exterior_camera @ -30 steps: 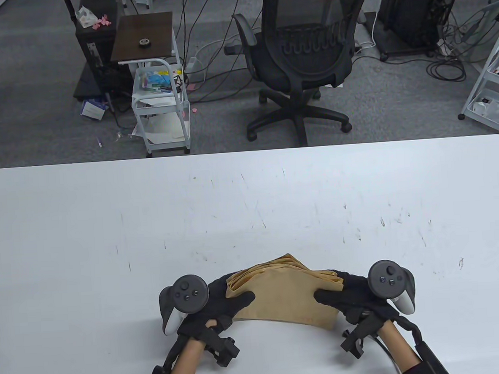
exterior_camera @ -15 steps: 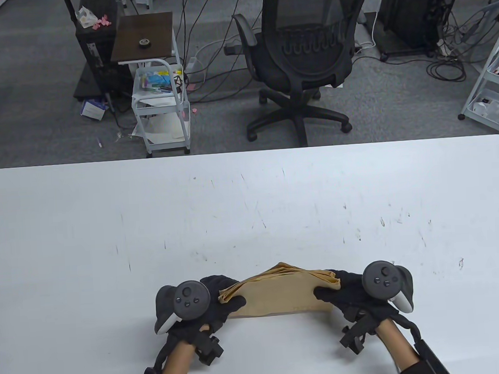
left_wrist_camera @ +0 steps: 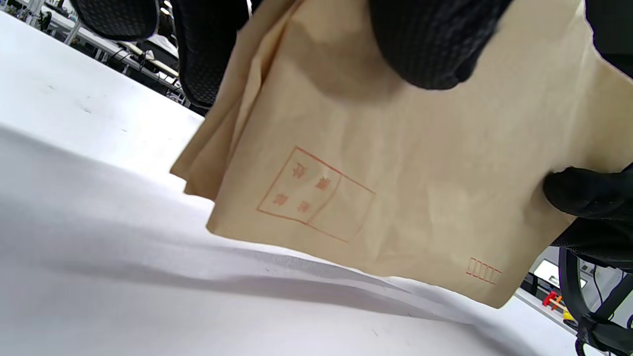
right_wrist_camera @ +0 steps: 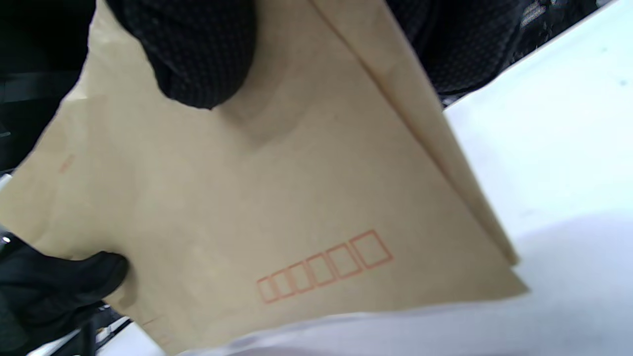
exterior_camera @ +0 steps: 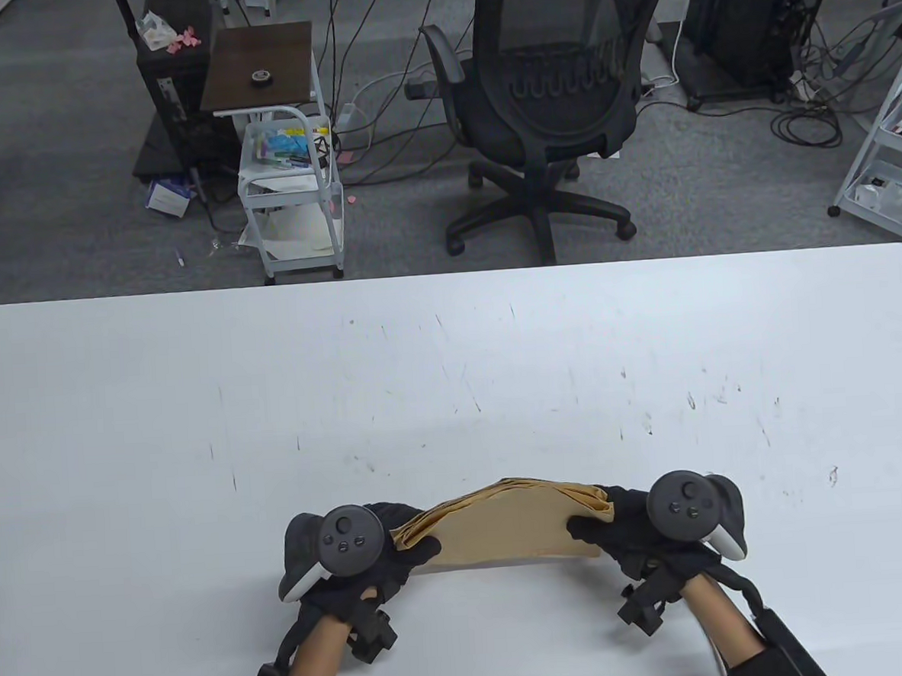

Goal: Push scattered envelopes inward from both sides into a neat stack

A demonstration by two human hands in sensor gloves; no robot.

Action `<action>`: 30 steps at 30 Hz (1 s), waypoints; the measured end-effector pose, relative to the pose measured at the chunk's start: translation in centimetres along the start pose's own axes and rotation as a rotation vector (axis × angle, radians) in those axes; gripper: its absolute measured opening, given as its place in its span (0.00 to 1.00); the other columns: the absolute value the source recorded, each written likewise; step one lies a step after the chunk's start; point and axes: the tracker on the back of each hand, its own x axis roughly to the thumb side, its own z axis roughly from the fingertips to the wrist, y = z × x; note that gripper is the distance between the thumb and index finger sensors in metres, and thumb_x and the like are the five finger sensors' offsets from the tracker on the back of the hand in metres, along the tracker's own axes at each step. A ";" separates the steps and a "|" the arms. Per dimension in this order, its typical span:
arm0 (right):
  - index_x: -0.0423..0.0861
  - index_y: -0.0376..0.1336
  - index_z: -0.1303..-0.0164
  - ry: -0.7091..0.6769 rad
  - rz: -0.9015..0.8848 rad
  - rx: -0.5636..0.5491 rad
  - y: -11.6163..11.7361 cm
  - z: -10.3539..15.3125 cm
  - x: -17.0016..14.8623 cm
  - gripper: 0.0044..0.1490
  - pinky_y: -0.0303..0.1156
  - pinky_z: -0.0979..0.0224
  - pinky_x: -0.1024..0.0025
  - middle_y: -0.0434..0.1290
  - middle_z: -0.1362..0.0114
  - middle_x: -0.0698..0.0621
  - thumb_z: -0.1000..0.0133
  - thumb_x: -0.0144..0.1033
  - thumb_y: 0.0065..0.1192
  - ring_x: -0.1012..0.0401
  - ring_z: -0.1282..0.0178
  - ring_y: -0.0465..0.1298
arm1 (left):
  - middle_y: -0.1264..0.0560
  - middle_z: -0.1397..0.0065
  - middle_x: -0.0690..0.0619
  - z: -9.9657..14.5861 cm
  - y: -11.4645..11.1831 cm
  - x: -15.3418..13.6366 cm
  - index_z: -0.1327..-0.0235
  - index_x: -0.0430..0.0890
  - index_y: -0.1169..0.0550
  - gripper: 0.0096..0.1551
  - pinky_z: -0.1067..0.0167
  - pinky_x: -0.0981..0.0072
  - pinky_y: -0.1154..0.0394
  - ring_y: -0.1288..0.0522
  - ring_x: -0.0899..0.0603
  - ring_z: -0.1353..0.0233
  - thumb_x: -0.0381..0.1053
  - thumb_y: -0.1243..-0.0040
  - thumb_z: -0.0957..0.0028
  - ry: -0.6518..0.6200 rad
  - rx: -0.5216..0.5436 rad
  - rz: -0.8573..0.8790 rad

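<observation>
A bundle of brown envelopes (exterior_camera: 504, 522) stands on its long edge near the front of the white table (exterior_camera: 453, 368), its top edges fanned. My left hand (exterior_camera: 402, 539) grips its left end, thumb on the near face. My right hand (exterior_camera: 596, 524) grips its right end the same way. In the left wrist view the envelopes (left_wrist_camera: 395, 163) show a red printed box, with my thumb (left_wrist_camera: 430, 44) pressing on the face. In the right wrist view the envelopes (right_wrist_camera: 257, 198) show a row of red squares, and their lower edge is near the table.
Beyond the table's far edge are a black office chair (exterior_camera: 551, 103), a white trolley (exterior_camera: 289, 187) and a white rack (exterior_camera: 890, 143) at the right. Cables lie on the grey floor.
The bundle has been tipped from leaning flat to standing on its long edge. Both hands have kept their grip on its ends and drawn it slightly toward the near edge.
</observation>
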 end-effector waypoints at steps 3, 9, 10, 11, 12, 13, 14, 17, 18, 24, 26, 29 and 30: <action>0.45 0.68 0.40 0.029 -0.044 0.043 1.3 0.3 -1.2 0.26 0.72 0.35 0.42 0.82 0.41 0.48 0.49 0.36 0.67 0.51 0.48 0.84 | 0.18 0.35 0.52 -0.1 -1.0 -0.7 0.44 0.55 0.21 0.23 0.29 0.31 0.34 0.23 0.35 0.29 0.59 0.36 0.52 0.009 -0.077 -0.008; 0.45 0.68 0.40 0.089 -0.018 0.063 1.7 0.7 -2.0 0.27 0.72 0.34 0.42 0.82 0.41 0.49 0.50 0.37 0.67 0.52 0.48 0.84 | 0.20 0.32 0.51 -0.5 -2.5 -0.8 0.41 0.55 0.23 0.25 0.28 0.30 0.35 0.25 0.34 0.27 0.59 0.37 0.51 0.067 -0.151 0.047; 0.44 0.68 0.40 0.087 -0.059 0.041 1.6 0.6 -2.1 0.27 0.72 0.35 0.42 0.82 0.41 0.47 0.50 0.36 0.68 0.51 0.48 0.84 | 0.22 0.30 0.52 -0.5 -2.3 -1.0 0.38 0.56 0.25 0.27 0.28 0.31 0.35 0.26 0.35 0.26 0.60 0.38 0.50 0.066 -0.167 0.054; 0.42 0.68 0.40 0.091 -0.050 0.043 1.3 0.5 -1.9 0.27 0.72 0.34 0.42 0.83 0.41 0.46 0.50 0.35 0.68 0.50 0.48 0.84 | 0.21 0.32 0.51 -0.7 -2.2 -1.1 0.40 0.55 0.23 0.26 0.28 0.32 0.35 0.25 0.34 0.27 0.59 0.36 0.51 0.077 -0.126 0.088; 0.42 0.69 0.40 0.079 -0.021 0.033 0.8 0.5 -1.8 0.28 0.73 0.35 0.45 0.83 0.43 0.46 0.50 0.36 0.68 0.51 0.50 0.85 | 0.16 0.42 0.52 -0.9 -2.0 -1.2 0.46 0.53 0.20 0.23 0.31 0.35 0.31 0.21 0.37 0.32 0.58 0.34 0.53 0.080 -0.095 0.106; 0.41 0.69 0.41 0.064 -0.014 0.030 0.7 0.4 -1.7 0.27 0.75 0.36 0.47 0.84 0.45 0.46 0.50 0.35 0.69 0.52 0.52 0.86 | 0.15 0.46 0.53 -1.1 -2.0 -1.2 0.48 0.53 0.19 0.22 0.33 0.39 0.28 0.19 0.38 0.37 0.59 0.34 0.53 0.077 -0.116 0.121; 0.40 0.70 0.42 0.060 -0.011 0.022 0.6 0.5 -1.6 0.27 0.76 0.37 0.48 0.85 0.47 0.46 0.50 0.35 0.69 0.53 0.54 0.86 | 0.15 0.47 0.53 -1.1 -2.0 -1.1 0.48 0.52 0.19 0.22 0.34 0.39 0.27 0.18 0.38 0.38 0.58 0.35 0.52 0.104 -0.157 0.147; 0.37 0.69 0.40 0.091 -0.029 -0.016 -0.3 -0.3 -1.5 0.30 0.78 0.40 0.51 0.86 0.50 0.46 0.50 0.35 0.68 0.55 0.59 0.87 | 0.15 0.51 0.55 -1.9 -0.6 -0.7 0.49 0.52 0.19 0.22 0.37 0.44 0.25 0.17 0.42 0.43 0.60 0.36 0.52 0.126 -0.147 0.159; 0.34 0.66 0.37 0.113 -0.053 -0.008 -0.6 -0.7 -1.7 0.33 0.78 0.40 0.50 0.85 0.50 0.46 0.50 0.36 0.68 0.55 0.59 0.87 | 0.14 0.54 0.56 -2.4 0.0 -0.8 0.48 0.54 0.19 0.23 0.40 0.46 0.23 0.15 0.43 0.46 0.61 0.36 0.53 0.156 -0.091 0.155; 0.24 0.55 0.29 0.424 -0.036 0.098 1.9 -3.3 -4.3 0.47 0.76 0.40 0.49 0.83 0.52 0.46 0.49 0.37 0.68 0.55 0.62 0.85 | 0.14 0.59 0.56 -5.8 -1.6 -2.2 0.32 0.42 0.27 0.40 0.47 0.49 0.21 0.14 0.45 0.55 0.62 0.34 0.54 0.416 -0.280 0.087; 0.21 0.52 0.28 0.488 0.218 0.134 3.4 -3.6 -4.2 0.53 0.75 0.39 0.51 0.82 0.53 0.48 0.50 0.42 0.70 0.57 0.64 0.83 | 0.15 0.60 0.57 -6.1 -2.8 -1.6 0.27 0.38 0.33 0.48 0.49 0.53 0.21 0.15 0.47 0.57 0.63 0.35 0.53 0.431 -0.327 -0.128; 0.21 0.47 0.26 0.443 0.584 0.152 5.0 -3.6 -2.8 0.60 0.74 0.38 0.50 0.79 0.52 0.52 0.50 0.49 0.68 0.58 0.63 0.81 | 0.17 0.62 0.60 -5.8 -4.0 0.2 0.24 0.34 0.43 0.57 0.50 0.54 0.20 0.16 0.50 0.62 0.68 0.38 0.54 0.422 -0.280 -0.480; 0.21 0.44 0.25 0.453 0.672 0.172 5.3 -3.6 -1.9 0.63 0.73 0.37 0.50 0.77 0.50 0.54 0.51 0.51 0.66 0.59 0.62 0.80 | 0.19 0.60 0.61 -5.7 -4.2 0.6 0.23 0.34 0.47 0.60 0.49 0.53 0.21 0.17 0.50 0.60 0.69 0.39 0.54 0.417 -0.292 -0.540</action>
